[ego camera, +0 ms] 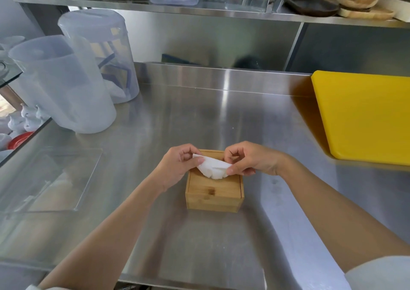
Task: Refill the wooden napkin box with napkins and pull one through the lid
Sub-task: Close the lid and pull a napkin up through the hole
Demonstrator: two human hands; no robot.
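A square wooden napkin box [214, 197] stands on the steel counter, near the middle front, with its lid on. A white napkin [213, 167] sticks up out of the lid's top. My left hand [177, 167] pinches the napkin's left end between thumb and fingers. My right hand [250, 161] pinches its right end. Both hands hover just above the lid, and the napkin bows between them. The lid's opening is hidden under the napkin.
A yellow cutting board [363, 116] lies at the right. Two tall translucent plastic containers [66, 85] stand at the back left. A clear plastic tray [51, 178] lies at the left front. A steel shelf [199, 10] overhangs the back with tubs and wooden plates.
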